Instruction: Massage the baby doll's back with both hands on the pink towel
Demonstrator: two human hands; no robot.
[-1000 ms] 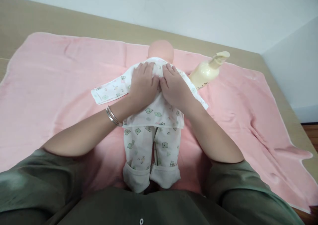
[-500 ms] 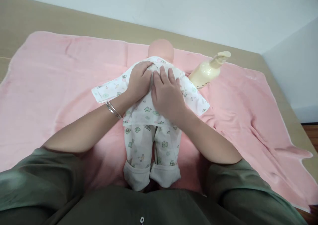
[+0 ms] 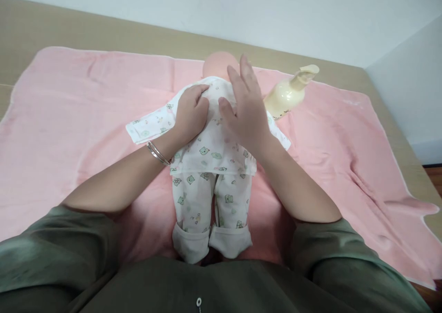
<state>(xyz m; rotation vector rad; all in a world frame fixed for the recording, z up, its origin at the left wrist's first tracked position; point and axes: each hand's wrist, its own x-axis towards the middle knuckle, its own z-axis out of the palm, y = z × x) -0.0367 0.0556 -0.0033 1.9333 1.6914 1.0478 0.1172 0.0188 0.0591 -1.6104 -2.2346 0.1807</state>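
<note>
A baby doll (image 3: 221, 63) lies on a pink blanket (image 3: 103, 87), its bald head away from me and its face not showing. It wears a white printed shirt (image 3: 216, 152) and matching trousers (image 3: 195, 202) with rolled-up white cuffs. My left hand (image 3: 192, 113) is curved round the doll's upper body on the left side, thumb toward the middle; some fingertips are hidden. Above the right side of the shirt, my right hand (image 3: 247, 108) is raised with its fingers stretched and apart, holding nothing. It partly covers the doll's head and right sleeve.
A cream pump bottle (image 3: 286, 94) lies tilted on the blanket, just right of the doll. Wooden tabletop (image 3: 138, 34) shows beyond the blanket's far edge, backed by a white wall (image 3: 276, 18). At right, the table's edge slants down toward me.
My right hand has lifted off the doll's shirt, moving up and slightly right, with its fingers spreading. My left hand has stayed on the doll.
</note>
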